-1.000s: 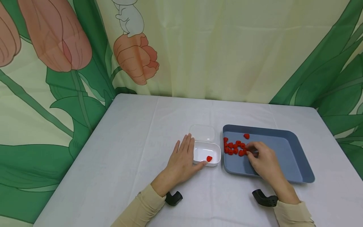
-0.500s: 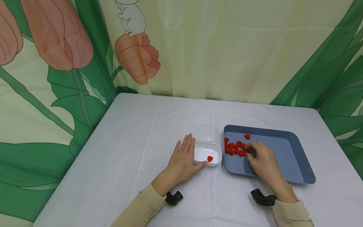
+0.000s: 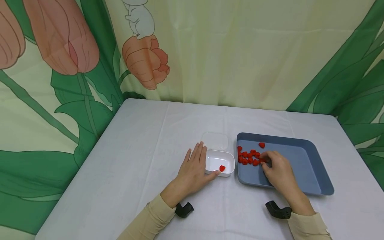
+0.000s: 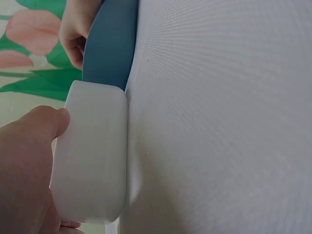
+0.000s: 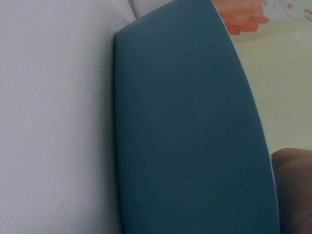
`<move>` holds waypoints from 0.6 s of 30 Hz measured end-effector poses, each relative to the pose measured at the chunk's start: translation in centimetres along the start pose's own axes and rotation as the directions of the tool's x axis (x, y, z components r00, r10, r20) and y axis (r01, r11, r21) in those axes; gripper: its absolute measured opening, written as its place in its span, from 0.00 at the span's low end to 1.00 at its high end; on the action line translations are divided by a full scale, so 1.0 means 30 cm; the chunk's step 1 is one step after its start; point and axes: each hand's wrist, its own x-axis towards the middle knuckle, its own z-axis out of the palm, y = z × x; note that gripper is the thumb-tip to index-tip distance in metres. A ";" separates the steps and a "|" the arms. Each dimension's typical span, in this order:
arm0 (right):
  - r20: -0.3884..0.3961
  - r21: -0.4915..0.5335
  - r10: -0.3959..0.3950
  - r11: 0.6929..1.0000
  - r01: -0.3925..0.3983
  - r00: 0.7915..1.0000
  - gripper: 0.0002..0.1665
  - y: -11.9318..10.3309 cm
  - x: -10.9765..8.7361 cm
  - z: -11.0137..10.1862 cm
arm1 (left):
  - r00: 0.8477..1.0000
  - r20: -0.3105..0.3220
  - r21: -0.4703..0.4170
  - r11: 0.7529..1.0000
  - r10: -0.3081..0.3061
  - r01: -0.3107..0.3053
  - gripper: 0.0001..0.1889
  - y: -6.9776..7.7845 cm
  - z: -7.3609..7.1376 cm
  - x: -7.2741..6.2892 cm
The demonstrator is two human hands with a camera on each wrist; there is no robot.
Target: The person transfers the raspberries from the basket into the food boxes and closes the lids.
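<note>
In the head view, my left hand [image 3: 192,171] lies along the left side of a small white box [image 3: 229,163], fingers straight and thumb on its near rim. The left wrist view shows the thumb [image 4: 61,122] touching the rim of the white box [image 4: 92,151]. One raspberry [image 3: 222,168] sits inside the box. My right hand [image 3: 279,168] reaches into a blue-grey tray [image 3: 300,166], its thumb and fingertips pinching a red raspberry [image 3: 262,160], partly hidden. Several raspberries [image 3: 250,156] cluster at the tray's left end. The right wrist view shows mostly the tray wall [image 5: 190,122].
A clear lid [image 3: 214,140] lies just beyond the white box. One raspberry [image 3: 262,145] sits apart near the tray's far wall. White cloth covers the table [image 3: 126,160], and a printed curtain [image 3: 225,50] hangs behind it. Black wrist mounts [image 3: 279,210] hang below both wrists.
Both hands stay almost in place. The right fingertips have shifted very slightly around the raspberry; the view itself has drifted a little.
</note>
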 end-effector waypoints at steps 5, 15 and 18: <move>-0.010 0.009 0.004 1.000 -0.004 1.000 0.12 -0.006 0.000 -0.007 | 1.000 -0.004 0.004 1.000 0.002 -0.002 0.51 -0.001 0.000 0.000; -0.021 0.023 0.016 1.000 -0.016 1.000 0.11 -0.028 0.003 -0.028 | 1.000 -0.001 -0.003 1.000 -0.003 0.003 0.51 -0.002 -0.002 -0.001; -0.032 0.036 0.003 0.999 -0.001 0.999 0.11 -0.033 0.005 -0.032 | 1.000 -0.004 -0.001 1.000 0.002 -0.002 0.51 -0.003 -0.001 0.000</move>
